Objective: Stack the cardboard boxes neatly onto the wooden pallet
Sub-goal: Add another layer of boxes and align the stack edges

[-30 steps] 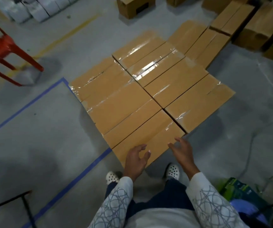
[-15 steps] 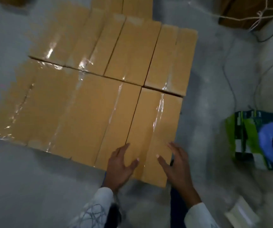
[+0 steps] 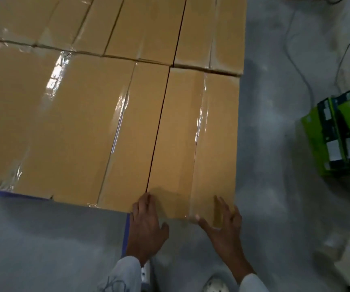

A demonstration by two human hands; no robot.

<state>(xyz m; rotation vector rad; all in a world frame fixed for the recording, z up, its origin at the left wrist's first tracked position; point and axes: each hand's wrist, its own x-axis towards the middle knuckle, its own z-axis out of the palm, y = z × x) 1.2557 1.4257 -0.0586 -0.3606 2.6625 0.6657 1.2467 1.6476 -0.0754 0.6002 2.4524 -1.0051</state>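
Several taped brown cardboard boxes lie flat side by side in two rows, filling the upper left of the head view. The nearest right box [image 3: 193,133] has a strip of clear tape along its top. My left hand [image 3: 146,226] lies with straight fingers against that box's near left corner. My right hand [image 3: 222,222] is spread over its near right corner, fingertips on the top face. The pallet is hidden under the boxes.
Grey concrete floor [image 3: 275,144] lies to the right and in front. A green printed carton [image 3: 338,135] stands at the right edge, with a white object [image 3: 349,262] below it. Blue floor tape [image 3: 125,234] runs under the stack's near edge. Thin cables cross the floor at upper right.
The camera has dropped closer to the stack and the boxes look larger. Both hands have gone from hovering above the nearest right box to touching its near end.
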